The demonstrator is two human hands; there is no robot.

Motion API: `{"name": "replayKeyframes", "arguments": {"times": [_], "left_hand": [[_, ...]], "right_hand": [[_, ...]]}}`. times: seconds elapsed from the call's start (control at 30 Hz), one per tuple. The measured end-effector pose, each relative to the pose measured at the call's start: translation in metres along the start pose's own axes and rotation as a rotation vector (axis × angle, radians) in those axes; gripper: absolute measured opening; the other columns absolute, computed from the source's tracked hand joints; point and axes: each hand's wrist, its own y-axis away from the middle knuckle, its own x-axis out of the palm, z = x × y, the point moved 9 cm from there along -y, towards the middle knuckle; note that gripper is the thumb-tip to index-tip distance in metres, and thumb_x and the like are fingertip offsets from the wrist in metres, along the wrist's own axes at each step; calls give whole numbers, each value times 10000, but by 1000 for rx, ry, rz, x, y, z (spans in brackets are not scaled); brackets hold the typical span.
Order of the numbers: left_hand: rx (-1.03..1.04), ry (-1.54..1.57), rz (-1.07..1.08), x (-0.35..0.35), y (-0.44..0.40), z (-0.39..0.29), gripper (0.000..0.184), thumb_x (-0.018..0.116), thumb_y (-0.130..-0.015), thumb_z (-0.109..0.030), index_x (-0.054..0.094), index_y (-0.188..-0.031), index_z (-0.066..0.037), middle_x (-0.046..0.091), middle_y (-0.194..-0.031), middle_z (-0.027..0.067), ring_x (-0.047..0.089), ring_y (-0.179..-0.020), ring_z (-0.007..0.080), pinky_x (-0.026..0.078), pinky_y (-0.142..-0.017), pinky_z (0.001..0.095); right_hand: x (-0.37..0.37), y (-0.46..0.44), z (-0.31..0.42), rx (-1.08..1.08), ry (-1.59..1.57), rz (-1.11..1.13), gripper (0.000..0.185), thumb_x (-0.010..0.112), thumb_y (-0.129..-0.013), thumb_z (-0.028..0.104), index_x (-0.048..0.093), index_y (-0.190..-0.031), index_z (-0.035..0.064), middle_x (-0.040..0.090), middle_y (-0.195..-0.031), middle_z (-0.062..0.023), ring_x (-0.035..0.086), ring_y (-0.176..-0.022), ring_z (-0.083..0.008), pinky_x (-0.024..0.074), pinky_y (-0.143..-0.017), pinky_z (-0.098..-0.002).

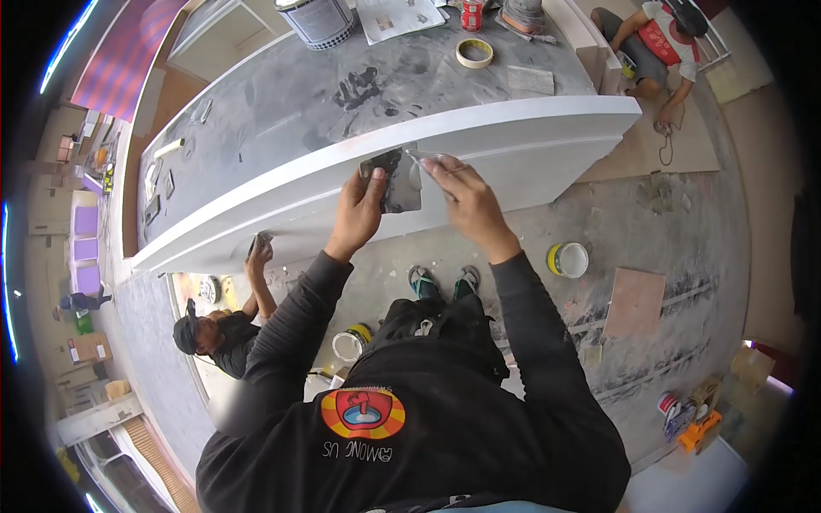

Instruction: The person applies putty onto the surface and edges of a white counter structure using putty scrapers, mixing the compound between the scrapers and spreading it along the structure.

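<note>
In front of me my left hand (363, 205) grips a flat, dark-smeared metal scraper (404, 197), thumb on its near face. My right hand (472, 205) is closed around a small putty knife (417, 156), whose thin blade reaches to the top edge of the scraper. A little pale paste seems to lie on the scraper, though I cannot make it out clearly. Both hands are raised before a long white panel (530, 158) with a ledge along its top. Whether either tool touches the panel I cannot tell.
A co-worker (218, 333) at lower left holds a dark pad against the panel. Another person (663, 51) crouches at upper right. A tape roll (462, 59), red can (471, 15) and large tin (316, 21) stand on the grey tabletop. Tubs (568, 260) sit on the floor.
</note>
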Motion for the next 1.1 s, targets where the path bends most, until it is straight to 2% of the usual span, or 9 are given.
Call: {"name": "replayKeyframes", "arguments": {"times": [0.1,0.17,0.23,0.33,0.5,0.6,0.77,0.9,1.1], "left_hand": [[26,-183,24,13,0,14,332,477,-1039,-244,573,-1166,48,585,-844,-10,506,-756,90,442,-670,270],[164,-86,-142,0,0,6,323,482,-1036,-247,585,-1149,38,599,-853,8,525,-780,96,455,-691,268],[1,-56,-288,-39,3,8,280,517,-1025,-228,606,-1151,5,643,-1005,43,562,-894,78,465,-769,223],[106,270,-455,-82,7,-17,275,523,-1022,-223,580,-1185,-9,643,-1027,36,601,-854,103,502,-739,255],[-49,279,-491,-113,50,-13,293,510,-1021,-229,547,-1215,-12,650,-1086,69,640,-919,151,542,-769,296],[-82,110,-386,-120,71,-3,280,512,-1020,-223,549,-1207,-17,641,-1071,51,622,-918,131,523,-773,280],[-221,240,-327,-133,84,26,244,494,-1027,-195,555,-1200,-35,631,-1023,21,606,-901,102,503,-760,258],[-253,247,-246,-152,84,29,271,487,-1027,-203,548,-1237,-42,644,-1104,50,634,-944,137,537,-778,285],[-279,217,-190,-182,84,29,265,475,-1031,-196,554,-1225,-34,644,-1109,61,640,-949,144,540,-788,284]], "right_hand": [[18,15,17,-61,69,7,529,573,-757,-76,622,-1262,78,640,-1164,-180,611,-1074,-377,501,-943,-430],[30,33,27,-31,19,19,515,533,-776,-100,632,-1248,81,634,-1179,-183,601,-1084,-394,507,-932,-431],[43,47,16,62,-76,212,592,505,-789,-128,575,-1329,103,592,-1286,-193,557,-1209,-366,469,-1021,-426],[23,64,-38,284,-219,10,493,475,-880,-84,530,-1347,66,556,-1318,-227,517,-1262,-354,452,-1041,-405],[-49,69,-134,430,188,-521,643,530,-719,-125,514,-1349,7,487,-1359,-276,447,-1288,-446,378,-1078,-462],[-36,68,-170,477,427,-672,704,568,-676,-87,490,-1368,14,421,-1380,-321,388,-1294,-511,375,-1031,-533],[44,42,-153,444,230,-797,697,550,-740,-76,472,-1415,81,341,-1475,-313,258,-1409,-484,283,-1144,-504],[79,44,-113,370,199,-674,663,494,-758,-92,485,-1404,58,389,-1466,-286,337,-1387,-449,328,-1123,-484],[-49,71,-163,590,178,-979,493,410,-806,-77,570,-1270,-31,592,-1282,-234,560,-1210,-369,437,-1027,-383]]}}
